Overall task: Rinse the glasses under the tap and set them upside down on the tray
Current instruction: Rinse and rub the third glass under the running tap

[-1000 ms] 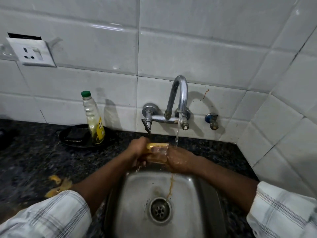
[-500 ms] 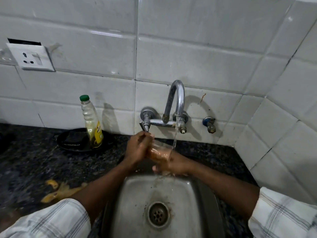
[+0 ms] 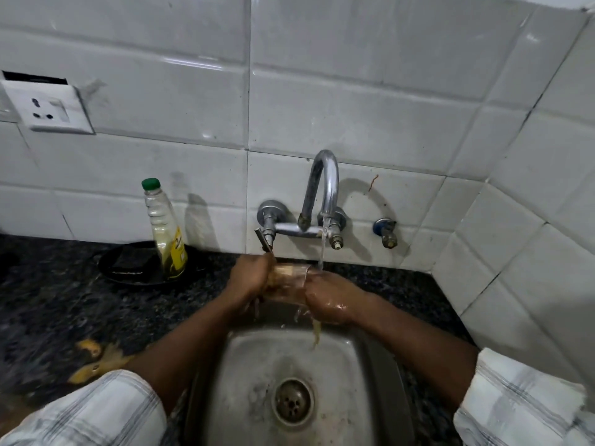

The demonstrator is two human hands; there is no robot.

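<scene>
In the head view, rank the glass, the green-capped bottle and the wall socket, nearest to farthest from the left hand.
1. Glass, gripped by the left hand.
2. Green-capped bottle, off to its left.
3. Wall socket, far upper left.

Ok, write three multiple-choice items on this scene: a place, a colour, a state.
1. The bottle stands: A) left of the tap B) inside the sink C) right of the tap.
2. Its cap is: A) red B) green C) white.
3. The tap is: A) off B) running C) removed from the wall.
Answers: 1 A, it stands on the counter left of the tap; 2 B, the cap shows green; 3 B, water falls from its spout by the glass in the left hand and right hand.
</scene>
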